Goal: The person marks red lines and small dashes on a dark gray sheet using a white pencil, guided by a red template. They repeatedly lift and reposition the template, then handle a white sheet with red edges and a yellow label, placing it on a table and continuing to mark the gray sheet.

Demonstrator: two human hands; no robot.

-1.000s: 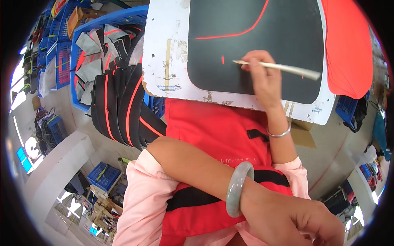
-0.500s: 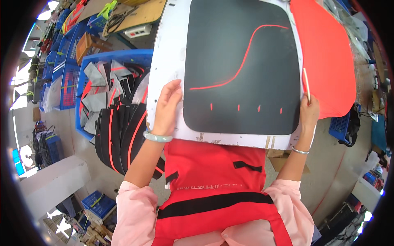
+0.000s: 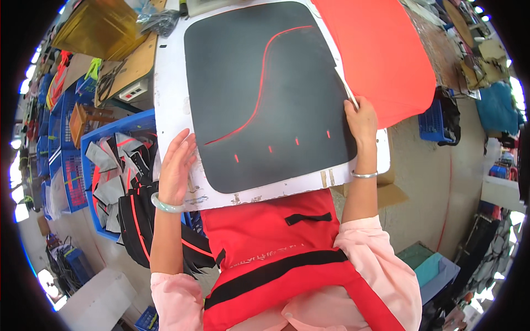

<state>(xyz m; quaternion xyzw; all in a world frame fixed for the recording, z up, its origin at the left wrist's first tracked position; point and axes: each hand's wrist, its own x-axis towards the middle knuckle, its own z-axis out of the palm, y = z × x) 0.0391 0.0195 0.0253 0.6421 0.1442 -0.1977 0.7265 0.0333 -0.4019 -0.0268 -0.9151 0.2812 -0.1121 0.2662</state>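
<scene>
A dark, round-cornered panel (image 3: 270,99) lies flat on a white board. It bears a red S-shaped line (image 3: 261,83) and several short red marks near its lower edge. My left hand (image 3: 178,165) is at the panel's lower left, over the board's edge, fingers stretched out and holding nothing. At the panel's right edge, my right hand (image 3: 362,122) is closed on a thin white pen-like stick (image 3: 346,84), which points up and away. A bright red sheet (image 3: 381,60) lies just beyond that hand.
The white board (image 3: 171,83) ends close to my red apron (image 3: 270,231). At left stands a blue crate (image 3: 88,182) full of grey and black pieces with red trim; a black strip bundle (image 3: 132,220) hangs over its side. A blue basket (image 3: 430,124) is at right.
The view has shifted, so the panel and board now appear tilted and farther left. My left hand's fingers have straightened and spread. My right hand keeps the white stick at the panel's right edge.
</scene>
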